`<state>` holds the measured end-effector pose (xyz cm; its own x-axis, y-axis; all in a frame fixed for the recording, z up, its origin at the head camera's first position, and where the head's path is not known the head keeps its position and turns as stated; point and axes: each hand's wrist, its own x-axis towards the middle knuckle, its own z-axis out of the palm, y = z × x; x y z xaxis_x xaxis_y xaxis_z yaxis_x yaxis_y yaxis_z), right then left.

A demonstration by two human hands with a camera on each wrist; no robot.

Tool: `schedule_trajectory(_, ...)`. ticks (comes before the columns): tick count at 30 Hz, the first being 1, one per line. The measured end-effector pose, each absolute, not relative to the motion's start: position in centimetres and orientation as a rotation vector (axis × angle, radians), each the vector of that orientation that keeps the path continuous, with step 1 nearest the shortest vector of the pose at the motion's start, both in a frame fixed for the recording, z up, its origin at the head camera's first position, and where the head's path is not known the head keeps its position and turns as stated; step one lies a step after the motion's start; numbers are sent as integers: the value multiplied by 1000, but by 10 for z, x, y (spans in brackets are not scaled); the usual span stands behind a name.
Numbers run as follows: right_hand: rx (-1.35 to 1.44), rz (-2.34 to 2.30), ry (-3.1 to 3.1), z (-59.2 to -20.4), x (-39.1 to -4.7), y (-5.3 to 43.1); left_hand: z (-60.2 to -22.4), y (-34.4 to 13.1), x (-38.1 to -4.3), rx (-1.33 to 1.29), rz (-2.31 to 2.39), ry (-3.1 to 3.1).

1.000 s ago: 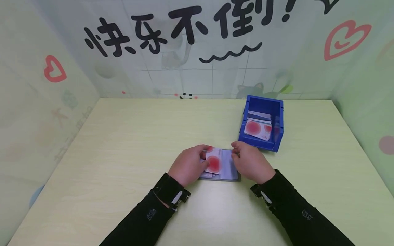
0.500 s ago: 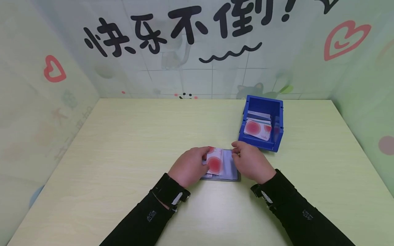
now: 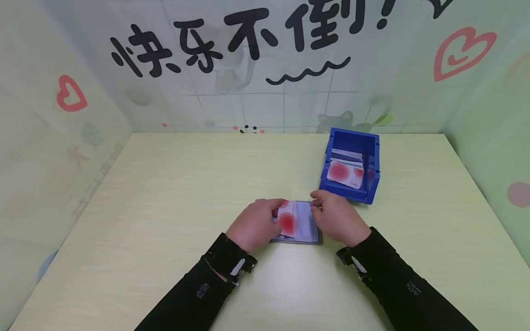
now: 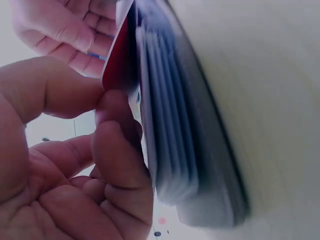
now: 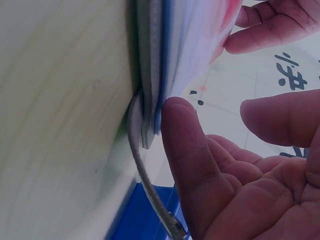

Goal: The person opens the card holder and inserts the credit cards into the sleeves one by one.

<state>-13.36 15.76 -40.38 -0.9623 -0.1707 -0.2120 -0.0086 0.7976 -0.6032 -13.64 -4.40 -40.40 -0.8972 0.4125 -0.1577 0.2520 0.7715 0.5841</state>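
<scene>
A card holder (image 3: 305, 225) with clear sleeves lies open on the table, its stacked sleeves (image 4: 167, 115) seen edge-on in the left wrist view. My left hand (image 3: 254, 226) pinches a white card with red circles (image 3: 286, 225) between thumb and fingers, over the holder's left half. In the left wrist view the card (image 4: 120, 60) slants close against the sleeves. My right hand (image 3: 340, 219) is at the holder's right edge, one fingertip touching the sleeves and the thumb held apart. A strap (image 5: 142, 165) sticks out from the holder in the right wrist view.
A blue bin (image 3: 374, 165) stands behind my right hand, with several cards (image 3: 345, 174) inside, the front one also bearing red circles. The pale wooden table (image 3: 186, 184) meets a printed backdrop (image 3: 207, 110) at its far edge.
The card in my left hand shifted slightly right, then back left and a little lower, turning narrower in the head view. My right hand has stayed in place.
</scene>
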Motion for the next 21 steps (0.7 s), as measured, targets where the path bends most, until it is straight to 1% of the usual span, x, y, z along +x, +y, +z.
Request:
schedule_trajectory(4, -143, -921, 2733, -404, -133, 158, -407, -38, -135, 575, 799, 2709)
schedule_trajectory(21, -150, -1065, 2652, -406, -138, 167, -409, -28, -126, 654, 670, 2777)
